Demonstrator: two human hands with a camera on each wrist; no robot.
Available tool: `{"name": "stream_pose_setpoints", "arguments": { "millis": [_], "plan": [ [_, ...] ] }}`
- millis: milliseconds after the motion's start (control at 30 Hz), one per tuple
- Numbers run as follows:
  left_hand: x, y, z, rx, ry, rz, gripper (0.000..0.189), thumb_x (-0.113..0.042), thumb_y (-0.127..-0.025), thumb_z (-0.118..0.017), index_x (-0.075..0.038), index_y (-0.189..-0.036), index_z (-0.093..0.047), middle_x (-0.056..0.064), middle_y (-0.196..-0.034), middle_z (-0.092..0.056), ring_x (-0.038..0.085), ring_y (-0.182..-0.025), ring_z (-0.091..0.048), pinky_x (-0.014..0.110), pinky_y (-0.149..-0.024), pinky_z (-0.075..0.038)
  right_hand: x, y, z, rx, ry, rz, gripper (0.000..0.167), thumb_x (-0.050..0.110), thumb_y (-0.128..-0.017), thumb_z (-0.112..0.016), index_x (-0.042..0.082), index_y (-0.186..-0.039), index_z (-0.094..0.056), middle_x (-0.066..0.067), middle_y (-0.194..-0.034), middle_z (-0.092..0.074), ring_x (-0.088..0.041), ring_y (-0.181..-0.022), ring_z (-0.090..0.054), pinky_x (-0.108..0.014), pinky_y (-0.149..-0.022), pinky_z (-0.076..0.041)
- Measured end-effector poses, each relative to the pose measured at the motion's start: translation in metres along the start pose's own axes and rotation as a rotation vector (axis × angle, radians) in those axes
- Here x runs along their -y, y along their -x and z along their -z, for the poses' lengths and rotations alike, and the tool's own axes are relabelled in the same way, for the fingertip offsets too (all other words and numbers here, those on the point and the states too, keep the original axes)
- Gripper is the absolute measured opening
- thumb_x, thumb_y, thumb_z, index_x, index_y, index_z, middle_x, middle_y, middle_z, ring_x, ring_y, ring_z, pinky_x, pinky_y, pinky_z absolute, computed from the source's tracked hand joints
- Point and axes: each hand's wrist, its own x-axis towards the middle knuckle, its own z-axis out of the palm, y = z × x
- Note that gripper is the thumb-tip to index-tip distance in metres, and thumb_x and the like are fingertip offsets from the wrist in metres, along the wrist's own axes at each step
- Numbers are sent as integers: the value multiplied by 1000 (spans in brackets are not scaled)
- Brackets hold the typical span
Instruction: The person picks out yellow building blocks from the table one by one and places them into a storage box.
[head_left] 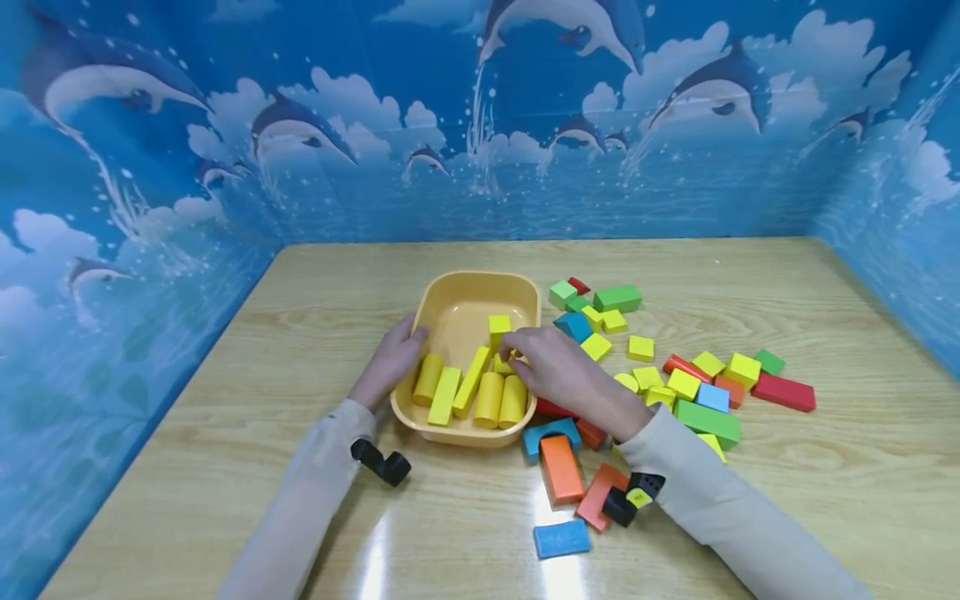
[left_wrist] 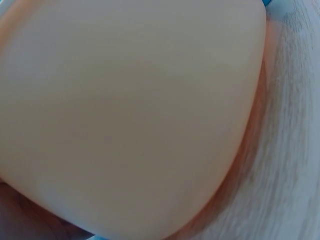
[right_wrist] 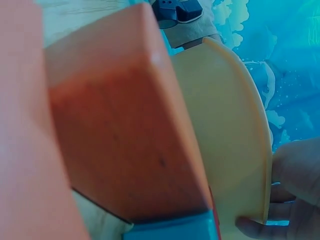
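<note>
A pale orange plastic tub point(head_left: 480, 287) sits on the table, holding several yellow blocks. My left hand point(head_left: 392, 360) grips its left side, with the thumb at the rim. In the left wrist view, the tub's outer wall point(left_wrist: 135, 110) fills most of the picture, and part of that hand shows at the lower left. My right hand point(head_left: 558, 362) reaches over the tub's right rim, its curled fingertips at a small yellow block point(head_left: 502, 365), partly hidden by them. Yellow cylinders point(head_left: 490, 400) and flat bars point(head_left: 445, 396) lie beside it; a yellow cube point(head_left: 498, 327) stands just behind.
Right of the tub lie loose blocks: a green bar point(head_left: 708, 422), a red bar point(head_left: 783, 392), a blue arch point(head_left: 551, 435) and several yellow cubes. An orange block point(head_left: 561, 471) and a blue block point(head_left: 562, 539) lie nearer the front. A dolphin-print curtain point(head_left: 480, 183) encloses the table.
</note>
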Motion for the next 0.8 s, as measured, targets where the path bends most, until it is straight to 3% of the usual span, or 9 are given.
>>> {"name": "stream_pose_setpoints", "arguments": {
  "millis": [167, 367, 500, 600, 800],
  "plan": [
    [0, 0, 0, -3, -8, -9, 48, -20, -105, -30, -2, -149, -29, 21, -145, -41, 33, -131, -42, 46, -113, -31, -3, 1, 0, -48, 13, 25, 12, 3, -88, -68, 8, -99, -70, -6, -99, -70, -21, -89, -63, -34, -78, -57],
    [0, 0, 0, -4, 1, -18, 48, -19, -105, -30, 0, -149, -29, 22, -145, -41, 33, -131, -43, 46, -113, -32, -19, 3, 5, -269, -48, 86, 15, -2, -85, -69, 3, -99, -70, -8, -97, -69, -20, -84, -63, -32, -71, -58],
    [0, 0, 0, 1, 10, -8, 48, -19, -105, -30, -1, -150, -29, 21, -145, -41, 33, -131, -43, 46, -113, -32, -37, 5, 17, -352, -50, 45, 14, -4, -86, -67, 1, -98, -70, -10, -94, -69, -22, -81, -64, -35, -69, -58],
    [1, 0, -1, 1, 9, -2, 48, -19, -105, -30, -2, -150, -29, 21, -146, -40, 33, -131, -42, 46, -113, -32, -53, 6, 28, -318, -36, -56, 15, -5, -86, -65, 0, -100, -70, -13, -96, -69, -27, -85, -65, -40, -71, -58],
    [0, 1, 0, 1, 11, -3, 47, -18, -105, -30, 0, -149, -29, 22, -143, -43, 33, -129, -44, 46, -112, -33, -87, 13, 35, -123, 52, -280, 28, -2, -89, -61, -2, -116, -65, -22, -113, -64, -36, -98, -61, -49, -81, -55]
  ]
}}
